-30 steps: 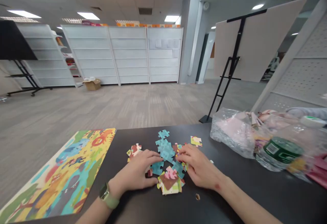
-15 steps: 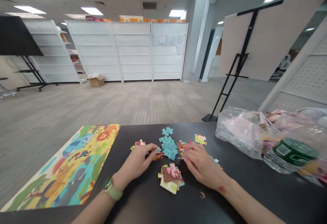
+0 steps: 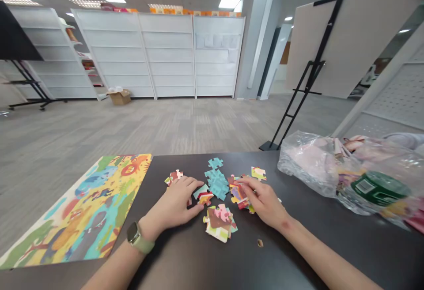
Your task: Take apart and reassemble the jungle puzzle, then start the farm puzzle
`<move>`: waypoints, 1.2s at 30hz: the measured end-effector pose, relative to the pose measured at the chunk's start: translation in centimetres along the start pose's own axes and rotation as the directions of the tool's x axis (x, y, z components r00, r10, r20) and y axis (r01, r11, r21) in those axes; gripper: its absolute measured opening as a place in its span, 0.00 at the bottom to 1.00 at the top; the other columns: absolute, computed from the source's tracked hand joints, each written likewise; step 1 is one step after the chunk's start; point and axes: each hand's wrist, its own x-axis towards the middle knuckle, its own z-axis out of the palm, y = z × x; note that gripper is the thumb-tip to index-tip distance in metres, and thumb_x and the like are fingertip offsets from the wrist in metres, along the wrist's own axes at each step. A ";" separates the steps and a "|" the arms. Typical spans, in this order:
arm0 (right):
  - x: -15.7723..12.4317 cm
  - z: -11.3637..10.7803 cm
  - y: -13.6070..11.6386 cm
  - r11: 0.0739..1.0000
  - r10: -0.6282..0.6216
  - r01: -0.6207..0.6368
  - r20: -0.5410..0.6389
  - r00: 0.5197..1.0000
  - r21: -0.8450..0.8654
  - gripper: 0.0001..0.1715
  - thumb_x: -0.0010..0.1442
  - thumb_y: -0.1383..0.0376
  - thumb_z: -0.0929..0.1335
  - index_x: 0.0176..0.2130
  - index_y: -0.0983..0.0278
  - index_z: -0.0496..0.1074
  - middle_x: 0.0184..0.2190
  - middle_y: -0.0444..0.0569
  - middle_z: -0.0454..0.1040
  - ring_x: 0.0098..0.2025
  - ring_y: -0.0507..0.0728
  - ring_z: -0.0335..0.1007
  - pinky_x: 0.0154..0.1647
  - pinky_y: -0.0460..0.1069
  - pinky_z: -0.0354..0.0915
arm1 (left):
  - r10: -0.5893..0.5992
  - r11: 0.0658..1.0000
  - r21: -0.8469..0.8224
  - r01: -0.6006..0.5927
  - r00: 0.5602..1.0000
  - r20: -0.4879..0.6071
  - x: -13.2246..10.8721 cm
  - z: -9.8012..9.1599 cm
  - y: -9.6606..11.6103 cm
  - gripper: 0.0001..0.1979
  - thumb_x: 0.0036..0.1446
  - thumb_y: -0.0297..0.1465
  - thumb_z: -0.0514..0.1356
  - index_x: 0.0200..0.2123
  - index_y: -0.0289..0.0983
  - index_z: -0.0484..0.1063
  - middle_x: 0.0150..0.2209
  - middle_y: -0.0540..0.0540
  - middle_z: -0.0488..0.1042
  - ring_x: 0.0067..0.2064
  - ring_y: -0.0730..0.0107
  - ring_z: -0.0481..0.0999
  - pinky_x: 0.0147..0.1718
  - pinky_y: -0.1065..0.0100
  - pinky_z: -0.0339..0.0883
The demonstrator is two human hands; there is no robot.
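My left hand (image 3: 174, 201) rests palm down on the dark table, thumb spread from the fingers. By its fingertips lie a pale teal puzzle piece (image 3: 200, 191) and a red-and-yellow puzzle piece (image 3: 206, 198); others are partly hidden under it. With thumb and forefinger pinched, my right hand (image 3: 265, 199) grips a puzzle piece at the colourful pile (image 3: 237, 193); the fingers cover most of that piece. Between the hands is a heap of teal puzzle pieces (image 3: 217, 184), backs up. Nearer me sits a stack of pink, brown and green puzzle pieces (image 3: 218, 226).
A bright animal picture sheet (image 3: 99, 210) covers the table's left side. Clear plastic bags (image 3: 306, 160) crowd the right. One piece (image 3: 258, 173) lies behind my right hand, a cluster (image 3: 174, 176) behind my left. A small brown scrap (image 3: 260, 242) is near the front.
My left hand has opened and moved slightly left, leaving the teal piece on the table. The right hand has lifted from lying over the colourful pile into a pinch. The view has tilted down slightly.
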 end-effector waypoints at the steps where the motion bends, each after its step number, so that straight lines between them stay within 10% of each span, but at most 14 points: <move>1: 0.0 0.0 0.0 1.000 -0.008 0.008 0.013 1.000 -0.006 0.18 0.73 0.61 0.58 0.50 0.57 0.75 0.48 0.50 0.81 0.49 0.60 0.77 0.53 0.55 0.71 | 0.018 1.000 -0.019 -0.018 1.000 -0.008 0.0 -0.1 0.2 0.20 0.63 0.37 0.63 0.57 0.41 0.69 0.53 0.40 0.74 0.54 0.50 0.71 0.55 0.54 0.64; 8: 0.1 -0.3 0.2 0.998 0.037 -0.042 -0.111 0.993 -0.047 0.19 0.70 0.57 0.63 0.56 0.62 0.69 0.53 0.56 0.73 0.56 0.64 0.70 0.57 0.59 0.67 | 0.207 0.957 -0.224 -0.183 0.974 0.090 0.0 0.9 3.4 0.26 0.51 0.47 0.72 0.46 0.41 0.69 0.60 0.39 0.70 0.57 0.47 0.69 0.58 0.53 0.61; 17: 0.3 0.2 0.1 1.000 0.008 -0.007 -0.094 0.996 0.011 0.12 0.70 0.63 0.63 0.50 0.60 0.71 0.49 0.53 0.73 0.51 0.60 0.71 0.54 0.56 0.67 | 0.094 0.860 -0.508 -0.053 0.994 0.056 -0.1 0.4 3.5 0.12 0.60 0.35 0.66 0.42 0.41 0.66 0.50 0.43 0.73 0.52 0.57 0.73 0.52 0.61 0.67; 27: -0.8 0.2 -3.5 0.951 -0.302 0.289 0.130 0.944 0.113 0.14 0.60 0.70 0.68 0.46 0.61 0.76 0.49 0.52 0.76 0.53 0.60 0.70 0.61 0.60 0.63 | 0.063 0.936 -0.351 -0.012 0.989 0.133 -1.0 -0.8 1.6 0.10 0.62 0.36 0.67 0.42 0.41 0.72 0.46 0.46 0.75 0.45 0.63 0.75 0.46 0.66 0.68; 32: -2.1 1.8 -5.9 0.915 -0.403 0.374 0.305 0.863 0.151 0.18 0.57 0.71 0.71 0.48 0.60 0.77 0.50 0.51 0.78 0.53 0.61 0.70 0.57 0.58 0.65 | -0.051 0.939 -0.341 0.049 0.999 0.003 -4.1 -0.1 3.3 0.06 0.69 0.35 0.58 0.44 0.40 0.72 0.51 0.44 0.75 0.48 0.63 0.75 0.49 0.64 0.69; 36: -2.3 1.7 -5.9 0.927 -0.360 0.312 0.255 0.898 0.210 0.20 0.54 0.77 0.69 0.45 0.61 0.76 0.47 0.50 0.79 0.49 0.59 0.73 0.54 0.56 0.68 | -0.135 0.961 -0.253 0.108 0.987 -0.089 -7.1 0.7 3.3 0.11 0.73 0.32 0.50 0.48 0.41 0.72 0.49 0.44 0.76 0.52 0.61 0.75 0.54 0.61 0.68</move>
